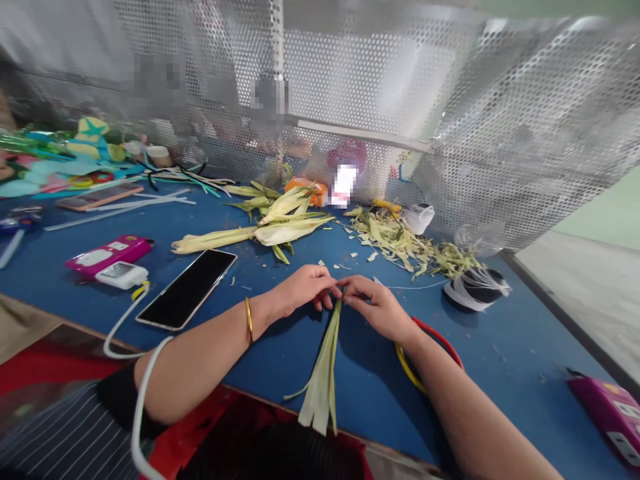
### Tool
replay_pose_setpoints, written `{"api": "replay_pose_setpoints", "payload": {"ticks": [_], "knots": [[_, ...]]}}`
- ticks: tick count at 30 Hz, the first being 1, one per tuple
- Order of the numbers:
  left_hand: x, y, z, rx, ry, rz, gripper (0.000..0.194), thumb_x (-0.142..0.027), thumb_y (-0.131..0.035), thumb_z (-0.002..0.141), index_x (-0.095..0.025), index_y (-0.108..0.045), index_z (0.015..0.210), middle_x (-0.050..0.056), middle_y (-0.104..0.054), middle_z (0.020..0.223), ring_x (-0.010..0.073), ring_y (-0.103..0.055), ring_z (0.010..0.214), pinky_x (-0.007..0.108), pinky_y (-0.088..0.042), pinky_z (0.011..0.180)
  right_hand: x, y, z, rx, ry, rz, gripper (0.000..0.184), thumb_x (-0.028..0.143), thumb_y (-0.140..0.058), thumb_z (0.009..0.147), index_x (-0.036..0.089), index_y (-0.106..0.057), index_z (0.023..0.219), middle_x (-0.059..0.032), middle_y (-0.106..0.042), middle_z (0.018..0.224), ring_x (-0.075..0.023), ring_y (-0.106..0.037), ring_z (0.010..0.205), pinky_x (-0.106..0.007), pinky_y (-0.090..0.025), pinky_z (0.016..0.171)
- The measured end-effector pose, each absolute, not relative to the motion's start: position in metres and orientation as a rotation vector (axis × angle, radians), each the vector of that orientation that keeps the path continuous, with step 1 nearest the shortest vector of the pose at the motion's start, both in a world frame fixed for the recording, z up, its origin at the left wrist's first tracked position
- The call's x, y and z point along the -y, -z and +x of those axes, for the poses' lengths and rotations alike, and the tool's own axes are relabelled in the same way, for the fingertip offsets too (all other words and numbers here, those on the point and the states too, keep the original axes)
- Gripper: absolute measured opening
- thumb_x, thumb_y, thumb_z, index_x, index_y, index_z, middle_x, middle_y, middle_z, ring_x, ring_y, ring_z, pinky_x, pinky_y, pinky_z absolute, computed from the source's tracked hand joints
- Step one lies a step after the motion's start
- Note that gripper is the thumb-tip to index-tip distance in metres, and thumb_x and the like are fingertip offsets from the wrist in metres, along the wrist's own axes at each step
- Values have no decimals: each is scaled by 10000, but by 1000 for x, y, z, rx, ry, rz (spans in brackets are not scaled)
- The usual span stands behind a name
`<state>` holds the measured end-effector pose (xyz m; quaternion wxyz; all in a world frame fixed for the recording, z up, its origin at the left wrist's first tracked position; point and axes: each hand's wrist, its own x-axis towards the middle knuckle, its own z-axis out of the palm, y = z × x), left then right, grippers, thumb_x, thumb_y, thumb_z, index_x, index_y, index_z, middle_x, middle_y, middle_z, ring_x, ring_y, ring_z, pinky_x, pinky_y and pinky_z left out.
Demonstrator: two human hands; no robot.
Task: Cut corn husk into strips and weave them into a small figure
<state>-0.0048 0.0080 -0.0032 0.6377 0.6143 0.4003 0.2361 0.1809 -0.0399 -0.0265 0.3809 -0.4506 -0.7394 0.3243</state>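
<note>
Pale green corn husk strips (323, 373) hang as a bundle from my fingertips, fanning out toward the table's front edge. My left hand (313, 287) pinches at the top end of the bundle, a gold bangle on its wrist. From the other side, my right hand (373, 307) closes its thumb and fingers on the same end. The fingertips of both hands meet there and hide the very tip. A thin white thread runs from a dark spool (475, 290) on the right toward my right hand. Under my right forearm lie red and yellow loops (411, 367).
Whole corn husks (285, 230) lie behind my hands, with husk scraps (395, 243) to their right. A phone (187, 290), a pink power strip (110, 257) and a white charger cable are at left. A perforated metal screen (360, 87) borders the back.
</note>
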Motion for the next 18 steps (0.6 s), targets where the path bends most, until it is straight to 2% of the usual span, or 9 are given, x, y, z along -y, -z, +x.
{"api": "replay_pose_setpoints", "payload": {"ticks": [3, 6, 9, 12, 15, 18], "knots": [[-9, 5, -4, -914, -513, 1387, 255, -374, -625, 820, -139, -577, 733, 35, -686, 744, 97, -593, 560, 226, -461, 516, 41, 26, 182, 1889, -841, -1183, 168, 225, -558, 861, 215, -577, 694, -81, -645, 1109, -214, -578, 1151, -328, -432, 900], [-10, 8, -3, -924, -495, 1398, 293, -402, -659, 806, -129, -601, 715, 29, -672, 695, 101, -594, 561, 233, -475, 536, 41, 24, 182, 1920, -807, -1200, 175, 234, -560, 862, 215, -584, 690, -83, -640, 1090, -220, -585, 1126, -334, -439, 891], [-11, 11, -4, -920, -461, 1389, 235, -342, -725, 751, -121, -651, 720, 26, -677, 678, 101, -601, 568, 238, -495, 572, 41, 21, 182, 1935, -689, -1252, 182, 254, -558, 857, 216, -589, 681, -64, -630, 951, -201, -611, 940, -321, -455, 795], [-14, 13, -4, -916, -431, 1366, 150, -201, -776, 658, -123, -701, 762, 13, -685, 657, 99, -611, 575, 235, -507, 603, 42, 19, 183, 1917, -615, -1362, 183, 282, -555, 846, 218, -593, 680, -16, -583, 745, -161, -556, 698, -288, -428, 652], [-16, 15, -5, -911, -408, 1378, 151, -125, -743, 644, -125, -731, 794, 14, -697, 656, 105, -626, 593, 238, -516, 631, 43, 19, 181, 1845, -789, -1463, 201, 344, -554, 847, 218, -588, 693, 36, -514, 566, -132, -495, 532, -260, -377, 528], [-15, 17, -4, -900, -396, 1419, 159, -112, -720, 647, -133, -745, 802, 10, -701, 659, 101, -621, 598, 232, -509, 633, 45, 20, 175, 1686, -1005, -1458, 238, 409, -595, 817, 211, -579, 687, 51, -510, 541, -112, -494, 474, -241, -373, 481]]}}
